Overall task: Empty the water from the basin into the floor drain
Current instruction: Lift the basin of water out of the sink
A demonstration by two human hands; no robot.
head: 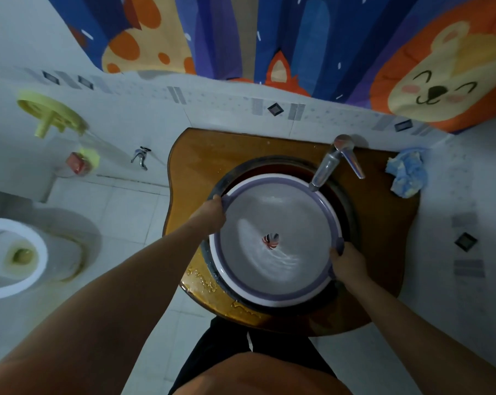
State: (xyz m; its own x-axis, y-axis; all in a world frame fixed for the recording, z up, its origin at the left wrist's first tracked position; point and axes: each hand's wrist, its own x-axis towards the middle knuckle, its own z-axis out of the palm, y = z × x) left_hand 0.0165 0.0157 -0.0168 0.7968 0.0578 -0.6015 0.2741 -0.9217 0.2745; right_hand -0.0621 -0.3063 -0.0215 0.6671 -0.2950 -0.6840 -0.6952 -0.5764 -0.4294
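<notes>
A round white basin [272, 297] with a purple rim sits in the dark sink bowl of an amber countertop. It holds rippling water, and a small red and dark mark [270, 240] shows at its centre. My left hand [209, 213] grips the basin's left rim. My right hand [347, 263] grips the right rim. No floor drain is in view.
A chrome tap [330, 163] reaches over the basin's far edge. A blue cloth [407, 175] lies on the amber countertop [195, 155] at the right. A white toilet [16, 258] stands on the tiled floor at the left. A small wall tap [140, 156] and a colourful curtain [269, 38] are behind.
</notes>
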